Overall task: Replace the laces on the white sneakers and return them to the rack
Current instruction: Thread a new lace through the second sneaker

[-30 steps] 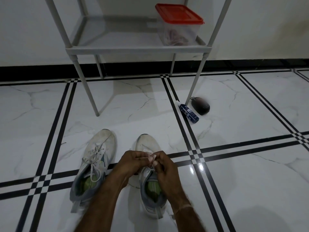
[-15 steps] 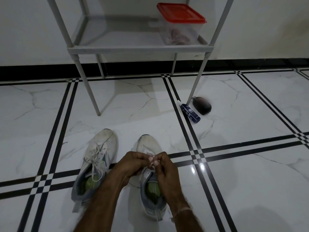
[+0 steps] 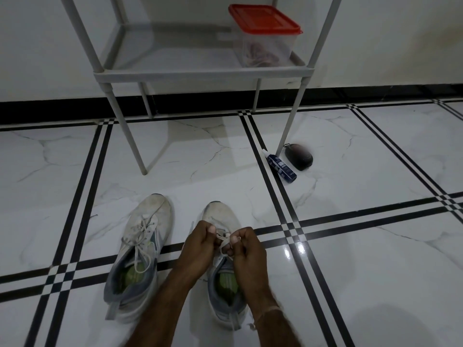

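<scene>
Two white sneakers with grey heels and green insoles stand side by side on the tiled floor. The left sneaker [image 3: 140, 251] has a loose white lace hanging over its tongue. My left hand [image 3: 200, 242] and my right hand [image 3: 244, 246] meet over the middle of the right sneaker [image 3: 220, 216], each pinching the white lace [image 3: 225, 237] stretched between the fingertips. My hands hide most of that shoe's eyelets. The grey rack [image 3: 200, 73] stands beyond the shoes against the wall.
A clear box with a red lid [image 3: 264, 33] sits on the rack's lower shelf at the right. A blue spray bottle [image 3: 281, 166] and a dark oval brush [image 3: 299, 156] lie on the floor by the rack's front right leg.
My hands have drawn slightly apart over the right sneaker, showing a short stretch of lace between them. The shoes have not moved.
</scene>
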